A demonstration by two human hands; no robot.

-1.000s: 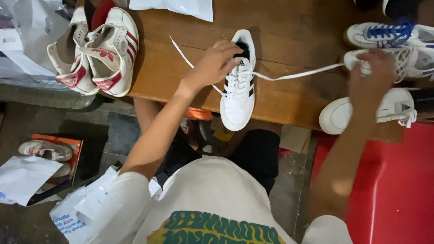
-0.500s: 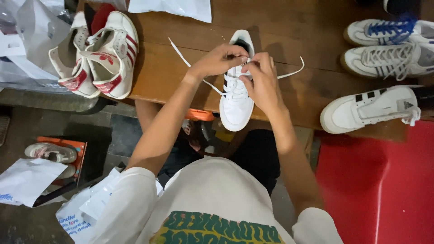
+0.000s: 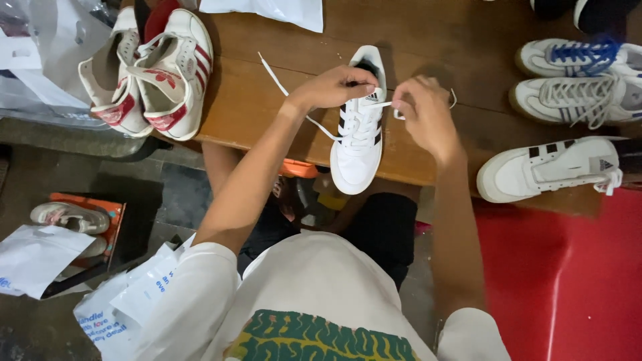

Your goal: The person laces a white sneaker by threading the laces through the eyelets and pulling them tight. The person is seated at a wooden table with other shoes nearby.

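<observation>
A white low-top leather sneaker with black side stripes (image 3: 360,127) is laid on the brown wooden table (image 3: 267,100), near the table's near edge and about at its middle, its toe pointing toward the person and jutting slightly over the edge. The left hand (image 3: 332,87) is set on the shoe's left side by the tongue, its fingers curled and pinched narrow on the white flat shoelace (image 3: 314,122); one long end of that lace is seen trailing away to the far left across the wood. The right hand (image 3: 424,113) is held just right of the shoe, its fingers closed on the other lace end, a short loop of which shows beyond the knuckles.

As a judgement, the lacing appears well advanced: crossed lace rows are seen over most of the eyelets, and work seems to be at the upper eyelets beside the tongue. The free ends are not yet tied, and whether the topmost holes are threaded cannot be told, being covered by the fingers.

To the far left a pair of cream sneakers with red stripes (image 3: 150,73) is stacked; to the right three more white sneakers (image 3: 568,100) are lined up.
</observation>
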